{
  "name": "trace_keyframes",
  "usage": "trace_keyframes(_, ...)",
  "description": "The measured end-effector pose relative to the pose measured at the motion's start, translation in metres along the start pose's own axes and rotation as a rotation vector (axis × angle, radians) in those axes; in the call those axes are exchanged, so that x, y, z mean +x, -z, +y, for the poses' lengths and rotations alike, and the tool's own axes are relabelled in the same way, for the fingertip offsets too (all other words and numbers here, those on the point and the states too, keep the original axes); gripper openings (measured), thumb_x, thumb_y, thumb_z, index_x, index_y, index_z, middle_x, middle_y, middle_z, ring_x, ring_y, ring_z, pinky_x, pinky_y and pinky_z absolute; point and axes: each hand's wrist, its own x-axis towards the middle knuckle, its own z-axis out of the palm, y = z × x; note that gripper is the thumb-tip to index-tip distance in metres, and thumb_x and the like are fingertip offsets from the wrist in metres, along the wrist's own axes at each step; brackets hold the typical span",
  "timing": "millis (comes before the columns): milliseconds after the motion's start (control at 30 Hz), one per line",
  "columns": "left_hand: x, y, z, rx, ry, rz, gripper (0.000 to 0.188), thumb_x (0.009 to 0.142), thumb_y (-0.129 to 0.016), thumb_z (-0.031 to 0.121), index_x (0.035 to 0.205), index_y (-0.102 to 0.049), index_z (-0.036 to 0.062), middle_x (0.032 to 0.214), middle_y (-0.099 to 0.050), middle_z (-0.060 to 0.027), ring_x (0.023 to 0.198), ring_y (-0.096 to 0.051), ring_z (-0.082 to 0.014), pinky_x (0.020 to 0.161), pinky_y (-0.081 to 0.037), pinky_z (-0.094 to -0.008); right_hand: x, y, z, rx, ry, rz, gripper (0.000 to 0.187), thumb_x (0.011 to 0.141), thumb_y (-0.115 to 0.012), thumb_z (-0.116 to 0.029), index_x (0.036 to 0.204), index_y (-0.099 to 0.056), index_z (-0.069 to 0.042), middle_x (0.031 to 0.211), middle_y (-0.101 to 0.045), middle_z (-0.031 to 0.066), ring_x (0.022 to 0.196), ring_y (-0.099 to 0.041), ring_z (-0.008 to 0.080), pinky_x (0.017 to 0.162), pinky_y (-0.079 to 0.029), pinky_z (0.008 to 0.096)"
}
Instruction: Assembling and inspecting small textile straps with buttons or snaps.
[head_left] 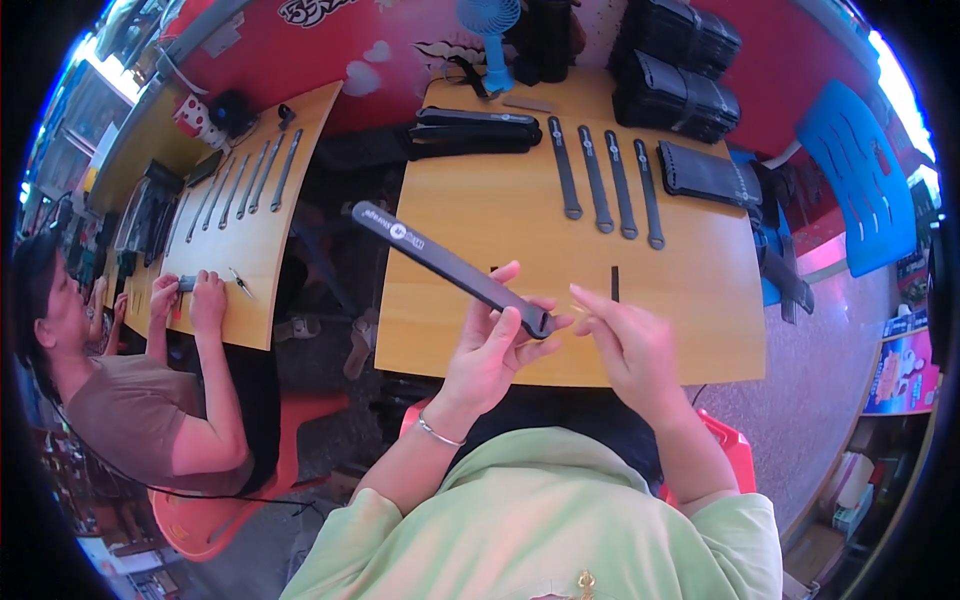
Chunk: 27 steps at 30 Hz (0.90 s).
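My left hand is closed around the lower end of a long grey strap with white printing. The strap slants up to the left over the wooden table, and a dark slot shows at its near end. To the right of that end, apart from it, my right hand has its index finger stretched out and holds nothing that I can see. A short black strip lies on the table just beyond my right hand. Farther back, several similar grey straps lie side by side.
Stacked dark bundles stand at the back right, with a grey bundle in front. A dark strap pile and a blue fan are at the back. A co-worker handles something at the left table; a blue chair stands right.
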Motion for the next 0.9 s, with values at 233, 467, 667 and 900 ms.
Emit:
trace_keyframes(233, -0.002, -0.007, -0.012, 0.064, -0.028, 0.049, 0.05, 0.091, -0.055, 0.009, 0.136, -0.034, 0.0123, 0.114, -0.058, -0.0125, 0.107, -0.058, -0.0302, 0.086, -0.055, -0.0335, -0.027, -0.005, -0.011, -0.08, 0.005, 0.082, 0.043, 0.081, -0.065, -0.008, 0.122, -0.054, -0.013, 0.071, -0.063, 0.0043, 0.06, -0.06, 0.0214, 0.052, -0.045, 0.0315)
trace_keyframes(467, -0.009, -0.012, -0.017, 0.106, -0.116, 0.108, 0.042, 0.088, -0.06, 0.009, 0.127, -0.044, 0.008, 0.107, -0.061, -0.0149, 0.099, -0.063, -0.0298, 0.083, -0.056, -0.0359, -0.035, -0.009, -0.018, -0.158, 0.033, 0.119, 0.044, 0.081, -0.066, -0.01, 0.123, -0.054, -0.014, 0.064, -0.058, 0.0027, 0.053, -0.055, 0.0197, 0.046, -0.039, 0.0312)
trace_keyframes(667, -0.01, -0.013, -0.019, 0.087, -0.167, 0.094, 0.036, 0.086, -0.061, 0.005, 0.12, -0.048, 0.006, 0.106, -0.062, -0.0156, 0.097, -0.063, -0.0307, 0.084, -0.056, -0.0373, -0.037, -0.01, -0.021, -0.148, 0.037, 0.139, 0.044, 0.081, -0.066, -0.01, 0.123, -0.054, -0.014, 0.063, -0.057, 0.003, 0.051, -0.055, 0.0199, 0.045, -0.038, 0.0314)
trace_keyframes(900, -0.012, -0.018, -0.024, 0.229, -0.255, 0.139, 0.038, 0.085, -0.063, 0.007, 0.12, -0.047, 0.0055, 0.11, -0.06, -0.0187, 0.098, -0.063, -0.032, 0.082, -0.056, -0.0373, -0.039, -0.013, -0.02, -0.12, 0.011, 0.18, 0.043, 0.081, -0.066, -0.011, 0.123, -0.054, -0.016, 0.06, -0.056, 0.003, 0.05, -0.055, 0.0205, 0.045, -0.038, 0.0314)
